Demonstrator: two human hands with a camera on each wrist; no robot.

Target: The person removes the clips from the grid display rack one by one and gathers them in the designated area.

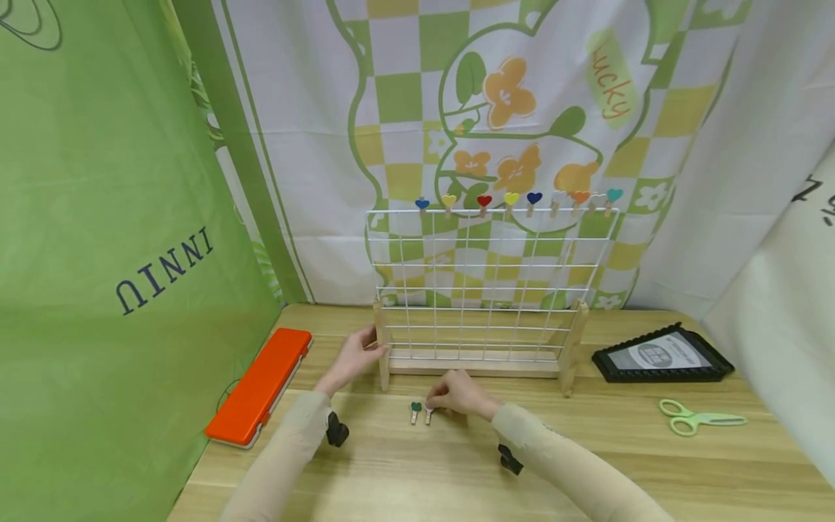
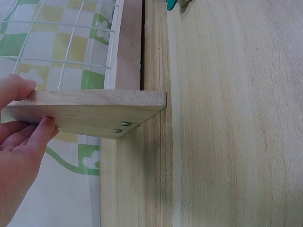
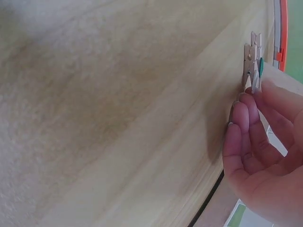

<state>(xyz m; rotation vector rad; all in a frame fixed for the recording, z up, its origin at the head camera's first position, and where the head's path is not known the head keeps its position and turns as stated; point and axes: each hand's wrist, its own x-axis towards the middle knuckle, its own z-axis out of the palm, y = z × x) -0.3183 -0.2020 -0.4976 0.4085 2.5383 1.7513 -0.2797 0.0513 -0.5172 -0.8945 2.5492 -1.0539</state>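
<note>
Pale-heart clip [image 1: 428, 418]: low at desk [image 1: 391, 471], 7 o'clock from wire rack [image 1: 489, 289], just beside green-heart clip [image 1: 415, 412] at 9 o'clock. Probably light, stiff, sprung; hardly slippery; perhaps fragile at heart. Best squeezed at heart end. Pinched there by right hand [image 1: 459, 394], with thumb and fingertips drawn together. Wooden upright [image 2: 94, 118] gripped by left hand [image 1: 357, 357], between thumb and fingers. Mostly covered at heart by fingertips; overlapped with neighbour in right wrist view. Impossible to tell if lifted off desk.

Soft, diffuse light; tabletop [image 3: 94, 109] blurry in right-wrist view
</note>
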